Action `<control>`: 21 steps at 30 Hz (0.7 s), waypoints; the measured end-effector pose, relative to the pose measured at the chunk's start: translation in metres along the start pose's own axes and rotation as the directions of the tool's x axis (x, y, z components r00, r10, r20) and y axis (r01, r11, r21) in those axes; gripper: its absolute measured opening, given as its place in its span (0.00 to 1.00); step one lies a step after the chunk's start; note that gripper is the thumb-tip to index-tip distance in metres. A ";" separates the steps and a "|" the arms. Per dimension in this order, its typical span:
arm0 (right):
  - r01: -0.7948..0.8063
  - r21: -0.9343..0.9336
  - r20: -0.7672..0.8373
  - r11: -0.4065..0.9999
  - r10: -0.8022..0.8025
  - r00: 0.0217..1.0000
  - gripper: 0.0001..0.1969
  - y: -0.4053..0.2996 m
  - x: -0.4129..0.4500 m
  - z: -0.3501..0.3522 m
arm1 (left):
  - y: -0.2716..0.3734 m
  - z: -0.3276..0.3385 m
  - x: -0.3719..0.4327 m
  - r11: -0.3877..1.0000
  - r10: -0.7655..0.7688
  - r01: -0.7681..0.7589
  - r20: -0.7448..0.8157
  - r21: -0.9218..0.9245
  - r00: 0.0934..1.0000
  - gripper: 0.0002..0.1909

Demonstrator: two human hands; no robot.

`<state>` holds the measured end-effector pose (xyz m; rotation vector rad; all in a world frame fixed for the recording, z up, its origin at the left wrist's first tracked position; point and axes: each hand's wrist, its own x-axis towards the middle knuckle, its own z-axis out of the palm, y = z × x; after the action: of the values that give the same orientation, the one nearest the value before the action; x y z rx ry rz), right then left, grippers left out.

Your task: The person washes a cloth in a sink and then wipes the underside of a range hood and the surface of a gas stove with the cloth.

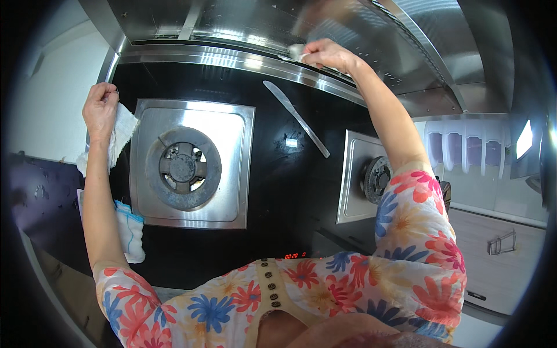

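My right hand [328, 54] pinches a small white cloth [297, 52] against the stainless-steel range hood [243, 32], at the groove behind its front rim. The hand's blurred reflection shows in the steel above. My left hand [101, 108] is curled at the hood's left corner, and a larger white cloth [121, 135] hangs from it behind the wrist. A metal table knife [296, 117] lies slantwise on the black glass cooktop [283, 187], between the two burners.
A left burner [182, 168] sits in a square steel plate [230, 174]; a right burner [377, 178] is partly hidden by my sleeve. A folded blue-edged white cloth [130, 235] lies by my left forearm. A white rack [465, 143] and drawers [496, 261] stand at right.
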<state>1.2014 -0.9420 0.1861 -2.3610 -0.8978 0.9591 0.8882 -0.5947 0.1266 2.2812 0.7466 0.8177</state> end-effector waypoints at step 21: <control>-0.131 0.648 0.015 0.750 0.159 0.987 0.12 0.064 -0.055 -0.058 | -0.007 0.006 0.002 0.993 -0.017 0.017 0.001 0.114 1.000 0.06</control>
<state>1.2395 -1.0341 0.2115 -1.8423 -0.2767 1.0629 0.8916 -0.5908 0.1183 2.3724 0.8300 0.7837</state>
